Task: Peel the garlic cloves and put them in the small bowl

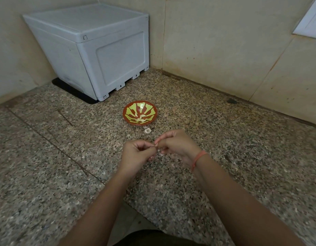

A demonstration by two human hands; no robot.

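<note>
Speckled granite counter point(224, 139), beige tiled wall point(215, 41).

both forearms enter from the lower edge, bare, and converge toward the centre. left hand point(135, 154) is held with its back up, fingers curled inward, thumb and forefinger tips drawn together on its right side. right hand point(178, 145) sits just beside it, fingers likewise curled, forefinger arched over the top, tips meeting those of the left. a small pale piece point(156, 145) is pinched between the two sets of fingertips; too small to identify. right wrist carries an orange band point(199, 158).
</note>
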